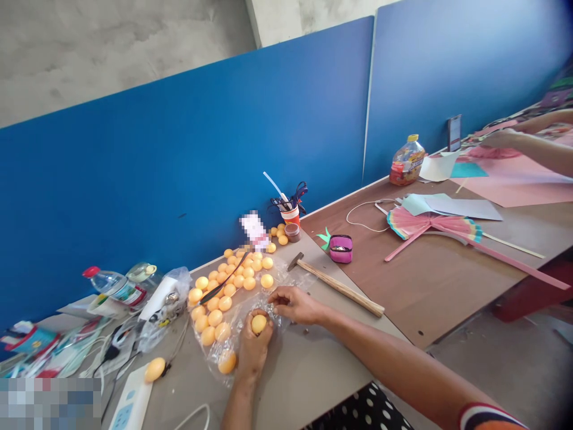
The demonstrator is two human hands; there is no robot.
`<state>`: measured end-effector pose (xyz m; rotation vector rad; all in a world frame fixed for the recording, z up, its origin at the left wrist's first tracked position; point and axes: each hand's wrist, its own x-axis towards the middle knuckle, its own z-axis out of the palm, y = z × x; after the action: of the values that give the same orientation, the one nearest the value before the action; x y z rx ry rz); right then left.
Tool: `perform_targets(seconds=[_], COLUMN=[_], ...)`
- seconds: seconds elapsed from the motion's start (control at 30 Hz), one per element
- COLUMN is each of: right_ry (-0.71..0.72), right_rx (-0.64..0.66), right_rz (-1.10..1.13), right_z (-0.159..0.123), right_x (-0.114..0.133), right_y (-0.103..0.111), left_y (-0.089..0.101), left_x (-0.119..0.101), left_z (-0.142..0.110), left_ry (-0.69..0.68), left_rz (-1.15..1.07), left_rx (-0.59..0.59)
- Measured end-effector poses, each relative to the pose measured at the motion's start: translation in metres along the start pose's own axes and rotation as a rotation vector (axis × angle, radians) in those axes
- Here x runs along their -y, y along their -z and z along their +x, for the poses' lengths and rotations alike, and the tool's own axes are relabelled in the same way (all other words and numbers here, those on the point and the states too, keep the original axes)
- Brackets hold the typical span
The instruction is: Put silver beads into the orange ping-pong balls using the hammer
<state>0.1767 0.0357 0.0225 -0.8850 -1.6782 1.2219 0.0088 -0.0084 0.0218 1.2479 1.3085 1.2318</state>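
Observation:
My left hand is closed round an orange ball, holding it over a clear plastic bag on the grey table. My right hand rests just right of it with its fingers curled, pinching the crinkled plastic. Several more orange balls lie in and around the bag, spreading toward the blue partition. One ball lies apart at the left, joined to a dark cord.
A wooden-handled hammer lies right of my hands. Water bottles, cables and a white remote crowd the left. A pink pouch, a paper fan and a cup of tools sit farther back. Another person's arms work at the far right.

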Motion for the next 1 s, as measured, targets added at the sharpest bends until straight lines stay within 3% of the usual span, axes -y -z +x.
perform_targets(seconds=[0.2, 0.4, 0.53, 0.8, 1.0], right_ry=[-0.003, -0.033, -0.057, -0.053, -0.055], right_rx=[0.005, -0.003, 0.007, 0.017, 0.000], right_rz=[0.008, 0.015, 0.054, 0.076, 0.071], right_z=[0.000, 0.001, 0.001, 0.002, 0.002], right_x=[-0.002, 0.004, 0.008, 0.006, 0.004], right_y=[0.000, 0.003, 0.005, 0.006, 0.005], left_y=[0.001, 0.002, 0.004, 0.009, 0.009], left_x=[0.005, 0.004, 0.001, -0.002, -0.001], left_z=[0.002, 0.006, 0.009, 0.008, 0.009], left_ry=[0.006, 0.092, 0.175, 0.265, 0.297], left_rz=[-0.011, -0.538, -0.711, -0.744, -0.726], left_rx=[-0.014, 0.051, 0.149, 0.232, 0.198])
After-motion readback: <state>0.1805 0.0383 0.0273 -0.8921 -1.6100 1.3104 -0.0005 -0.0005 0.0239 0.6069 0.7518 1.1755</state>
